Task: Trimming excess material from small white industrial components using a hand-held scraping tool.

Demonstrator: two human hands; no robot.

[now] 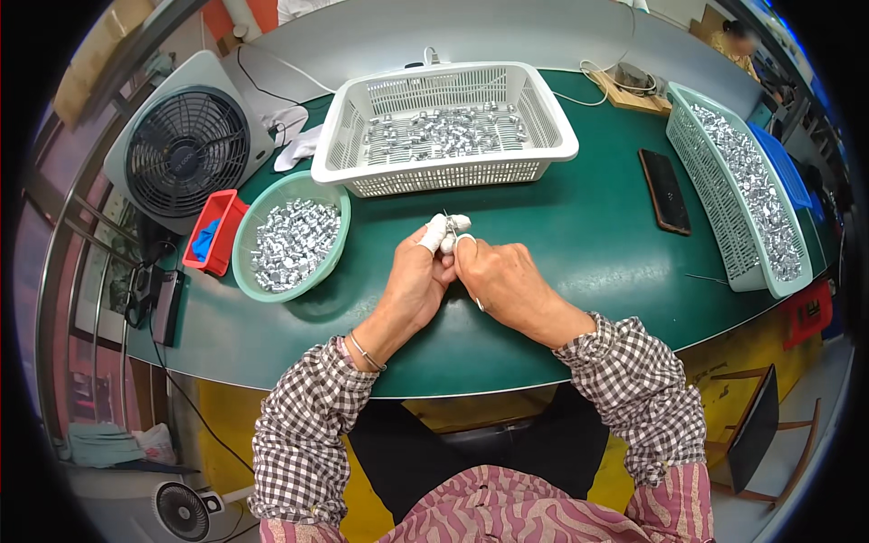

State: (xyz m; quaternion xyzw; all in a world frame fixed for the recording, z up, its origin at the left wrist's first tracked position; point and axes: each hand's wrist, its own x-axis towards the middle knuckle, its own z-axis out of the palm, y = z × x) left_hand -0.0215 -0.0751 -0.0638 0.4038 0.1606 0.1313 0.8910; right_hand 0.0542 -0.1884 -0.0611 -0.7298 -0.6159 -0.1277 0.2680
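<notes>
My left hand [418,281] pinches 1 small metal part [452,224] in wrapped fingertips [434,233] above the table [597,262], seemingly to steady it; my right hand [500,279] grips a thin tool [480,305] there. A bowl [241,261] sits leftward, probably for easy reach.

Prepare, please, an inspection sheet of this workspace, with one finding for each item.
Surface: green table, smooth, with light reflecting on it.
Work things: small silvery parts lie in the green bowl, the white basket and the light green basket.
Clutter: dark phone; red box holding something blue.
Left hand: covered fingertips pinch a small silvery piece; details too small to tell.
Right hand: closed around what looks like a thin tool, kind unclear.
Cables: white cable behind the white basket; black cable hanging at left.
Surroundings: large fan left, smaller fan low left, chair lower right, another person upper right.
</notes>
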